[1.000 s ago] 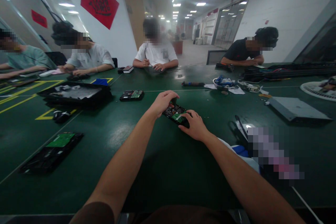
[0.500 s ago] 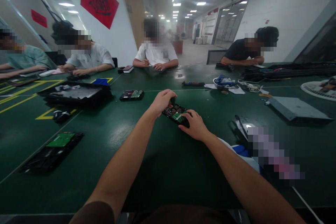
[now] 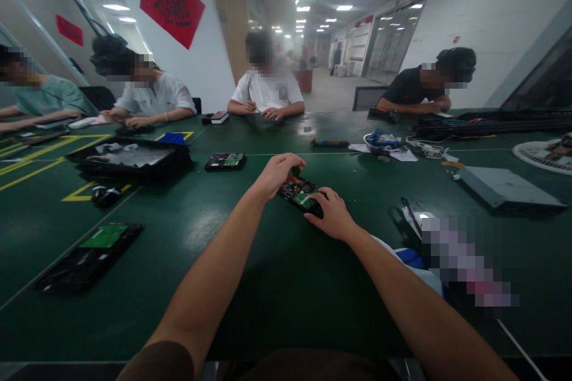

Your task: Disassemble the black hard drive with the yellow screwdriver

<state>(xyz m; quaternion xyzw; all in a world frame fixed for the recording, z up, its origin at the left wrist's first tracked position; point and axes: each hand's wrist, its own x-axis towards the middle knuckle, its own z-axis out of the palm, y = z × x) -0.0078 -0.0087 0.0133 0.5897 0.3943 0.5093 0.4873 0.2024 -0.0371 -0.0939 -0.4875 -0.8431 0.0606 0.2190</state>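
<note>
A small black device with a green circuit board [image 3: 302, 194] lies on the dark green table [image 3: 277, 286] in front of me. My left hand [image 3: 277, 174] curls over its far left end, fingers pinched together on something I cannot make out. My right hand [image 3: 333, 214] rests on the near right end, fingers bent down against the black casing and holding it in place.
Another opened device [image 3: 225, 161] lies further back. At left are a black tray [image 3: 127, 159], a mouse [image 3: 105, 194] and a flat board [image 3: 89, 257]. A grey box [image 3: 504, 186], a bowl of parts [image 3: 379, 141] and cables sit right. Several people sit at the far side.
My left hand's fingers shifted slightly over the device's far end; the device and my right hand stayed in place.
</note>
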